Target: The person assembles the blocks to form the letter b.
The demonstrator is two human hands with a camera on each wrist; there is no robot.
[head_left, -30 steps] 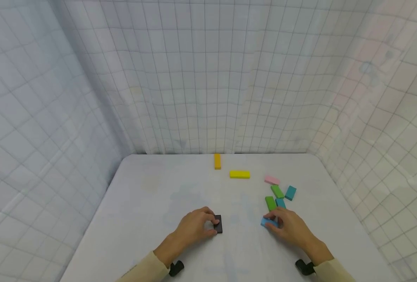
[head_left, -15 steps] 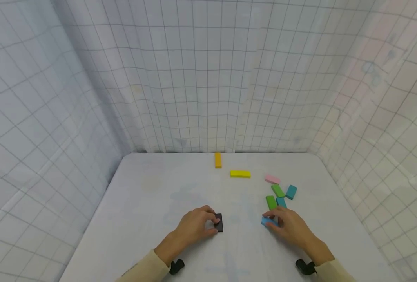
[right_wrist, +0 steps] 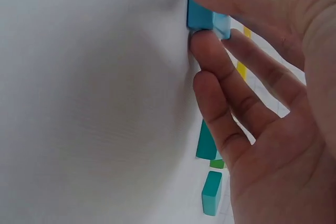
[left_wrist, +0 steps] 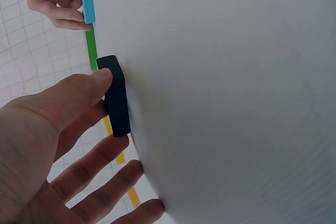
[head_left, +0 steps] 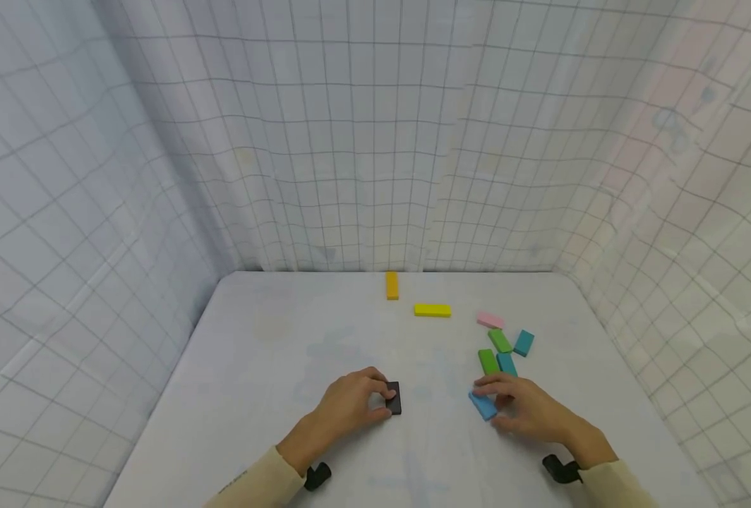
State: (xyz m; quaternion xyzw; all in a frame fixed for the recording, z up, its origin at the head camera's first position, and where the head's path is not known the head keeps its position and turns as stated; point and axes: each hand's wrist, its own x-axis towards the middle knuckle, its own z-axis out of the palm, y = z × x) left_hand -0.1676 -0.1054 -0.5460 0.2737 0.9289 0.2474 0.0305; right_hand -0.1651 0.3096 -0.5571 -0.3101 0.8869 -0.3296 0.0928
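Note:
Near the front middle of the white table, my left hand point(head_left: 353, 402) holds a black block point(head_left: 394, 398) lying on the surface. In the left wrist view the thumb is on one end of the black block point(left_wrist: 115, 98), with a finger at the other end. To the right, my right hand point(head_left: 528, 407) grips a light blue block point(head_left: 483, 406), which lies at a slant on the table. The right wrist view shows thumb and fingertips around this blue block point(right_wrist: 200, 11), partly covering it. A green block point(head_left: 488, 362) and a teal block point(head_left: 506, 364) lie just beyond the right hand.
Behind these are another green block point(head_left: 500, 341), a second teal block point(head_left: 524, 343) and a pink block point(head_left: 490, 319). Further back lie a yellow block point(head_left: 433, 310) and an orange block point(head_left: 392, 286). A gridded white curtain point(head_left: 375, 155) surrounds the white table point(head_left: 274, 339).
The light blue block has turned, its near end swinging toward me, and my right wrist has shifted slightly to the right. My left hand stays at the black block.

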